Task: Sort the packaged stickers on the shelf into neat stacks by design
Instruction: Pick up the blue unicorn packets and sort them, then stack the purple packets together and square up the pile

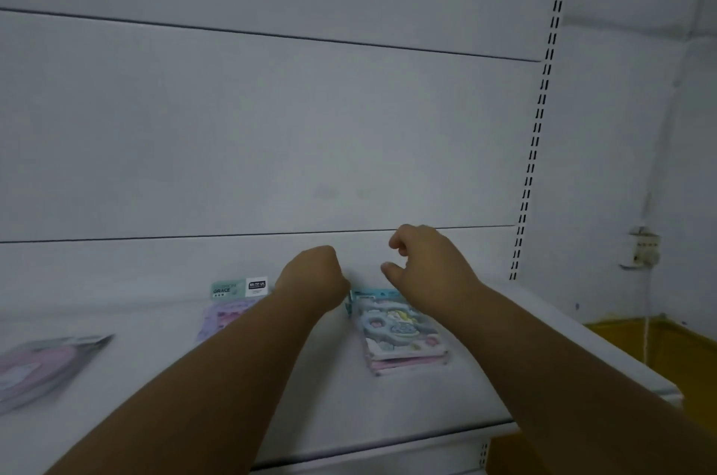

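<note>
A small stack of sticker packs [395,335] with a blue cartoon design on top and pink ones beneath lies on the white shelf [163,401], right of centre. My left hand [314,276] is a closed fist at the stack's top-left corner; its fingers are hidden, and I cannot tell whether it touches the pack. My right hand [423,265] hovers over the stack's far edge with fingers curled and apart, holding nothing. A purple pack with a teal header [229,300] lies to the left, partly behind my left forearm. A pink and grey pack [42,366] lies at the far left.
The white back panel [271,125] rises right behind the hands. A slotted upright [537,117] marks the shelf's right end. Beyond it are a wall socket [644,245] and a yellow surface [667,342] lower down.
</note>
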